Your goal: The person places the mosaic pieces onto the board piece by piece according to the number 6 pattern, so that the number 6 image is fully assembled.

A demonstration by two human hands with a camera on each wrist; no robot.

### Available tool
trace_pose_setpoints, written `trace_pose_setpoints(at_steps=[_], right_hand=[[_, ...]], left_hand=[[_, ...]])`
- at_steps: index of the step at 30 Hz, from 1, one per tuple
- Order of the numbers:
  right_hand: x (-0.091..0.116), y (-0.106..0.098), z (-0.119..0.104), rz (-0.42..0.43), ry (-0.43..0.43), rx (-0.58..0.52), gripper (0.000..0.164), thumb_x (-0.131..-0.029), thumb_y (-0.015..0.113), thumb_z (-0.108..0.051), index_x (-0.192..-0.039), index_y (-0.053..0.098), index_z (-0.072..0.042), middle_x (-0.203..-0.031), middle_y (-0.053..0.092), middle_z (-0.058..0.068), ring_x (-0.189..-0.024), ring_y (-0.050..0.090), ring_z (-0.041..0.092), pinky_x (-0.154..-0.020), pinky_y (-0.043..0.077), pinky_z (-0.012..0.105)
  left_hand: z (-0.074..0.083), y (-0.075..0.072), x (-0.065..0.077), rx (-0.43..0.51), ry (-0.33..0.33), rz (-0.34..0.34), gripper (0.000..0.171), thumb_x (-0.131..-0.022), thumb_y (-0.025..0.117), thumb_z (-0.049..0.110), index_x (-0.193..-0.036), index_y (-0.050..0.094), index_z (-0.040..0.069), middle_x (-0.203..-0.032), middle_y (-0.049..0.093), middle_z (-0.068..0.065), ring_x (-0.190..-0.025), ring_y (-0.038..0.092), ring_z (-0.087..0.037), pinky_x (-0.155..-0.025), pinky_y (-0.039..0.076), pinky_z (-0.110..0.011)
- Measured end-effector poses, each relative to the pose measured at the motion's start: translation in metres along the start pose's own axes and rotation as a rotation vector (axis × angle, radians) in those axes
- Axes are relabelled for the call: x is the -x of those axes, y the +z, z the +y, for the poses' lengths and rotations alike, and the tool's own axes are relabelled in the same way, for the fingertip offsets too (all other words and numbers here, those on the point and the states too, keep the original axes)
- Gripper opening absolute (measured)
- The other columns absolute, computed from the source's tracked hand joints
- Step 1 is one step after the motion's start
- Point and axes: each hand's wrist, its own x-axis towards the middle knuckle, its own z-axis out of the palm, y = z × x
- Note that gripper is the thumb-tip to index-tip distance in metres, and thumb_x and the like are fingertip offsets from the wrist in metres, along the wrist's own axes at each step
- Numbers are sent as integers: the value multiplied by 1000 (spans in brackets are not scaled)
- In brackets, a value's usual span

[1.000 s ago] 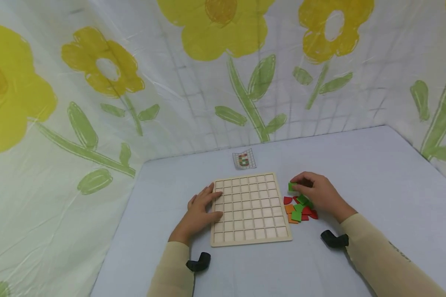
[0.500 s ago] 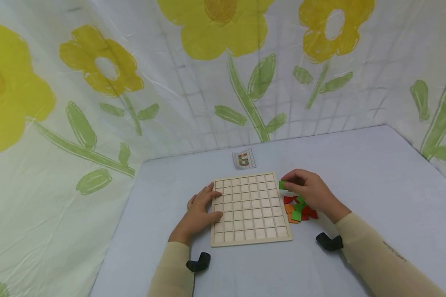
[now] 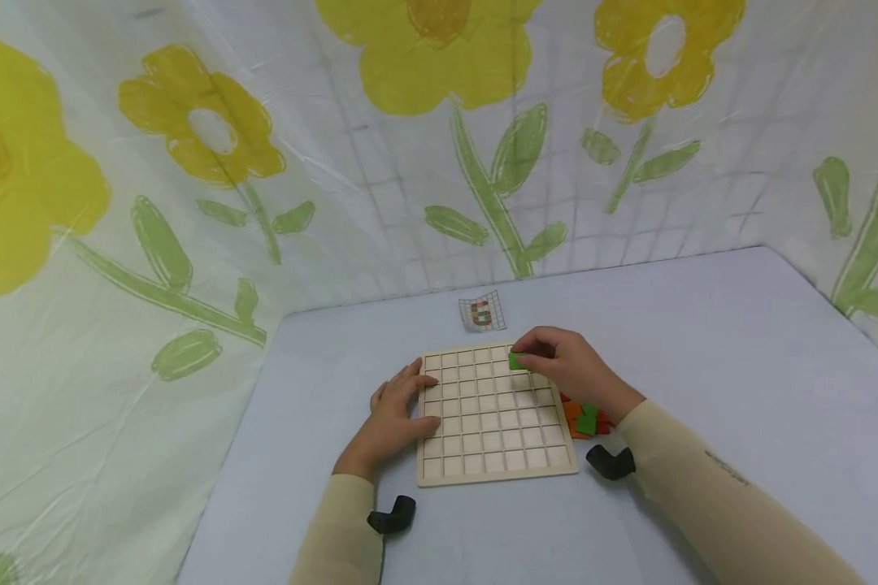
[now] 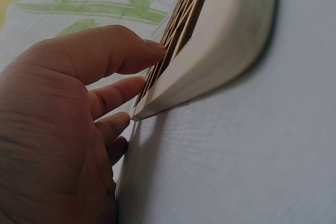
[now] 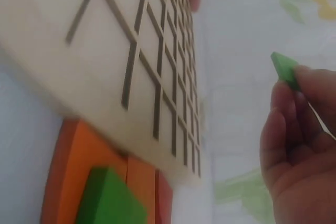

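A square wooden grid board (image 3: 496,481) lies flat on the table. My left hand (image 3: 389,422) rests along its left edge, with thumb and index finger extended over the rim; the left wrist view shows these fingertips at the raised frame. Between thumb and fingertips, my right hand (image 3: 572,364) pinches a small green square tile (image 3: 516,361). The tile hangs above the board's upper right cells, and in the right wrist view the green tile (image 5: 285,68) is apart from the board's surface. All visible cells of the board are bare.
A small pile of orange tiles (image 3: 574,411), green tiles (image 3: 587,425) and red tiles lies against the board's right edge, partly hidden by my right arm. Behind the board lies a small paper card (image 3: 481,312) with a coloured grid pattern. A flower-printed curtain (image 3: 366,236) stands behind the table.
My right hand has carried the green tile leftward from above the pile to over the board's upper right part. The left hand has stayed in place at the board's edge.
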Motion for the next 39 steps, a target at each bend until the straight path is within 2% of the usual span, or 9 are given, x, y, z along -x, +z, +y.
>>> trace_pose_setpoints(at_steps=[14, 22, 31, 39], right_hand=[[-35, 21, -6, -76, 7, -16, 13, -107, 74, -21, -116, 77, -13, -112, 74, 1, -105, 68, 23, -95, 55, 46], [-44, 30, 1, -101, 66, 28, 11, -107, 73, -20, -114, 78, -13, -113, 75, 1, -106, 68, 22, -95, 55, 45], [-54, 40, 7, -139, 37, 142, 12, -108, 70, -16, -115, 79, -12, -114, 73, 0, -108, 67, 21, -96, 54, 46], [-58, 42, 9, -157, 56, 196, 16, -108, 68, -12, -117, 80, -10, -113, 73, 0, -113, 65, 23, -99, 53, 47]], left_hand=[[-4, 0, -1, -17, 7, -1, 63, -88, 80, 33, -148, 63, 25, -179, 22, 4, -164, 16, -22, -126, -2, -54], [-1, -1, -1, -8, 13, -4, 64, -88, 80, 34, -149, 63, 23, -179, 23, 3, -164, 16, -23, -126, -2, -54], [-1, -2, 0, 0, 11, 0, 62, -89, 80, 34, -148, 64, 22, -179, 24, -1, -164, 17, -27, -126, -1, -57], [-2, 0, -1, -14, -1, 2, 61, -89, 80, 33, -148, 64, 23, -178, 24, 3, -164, 16, -23, -127, -2, -53]])
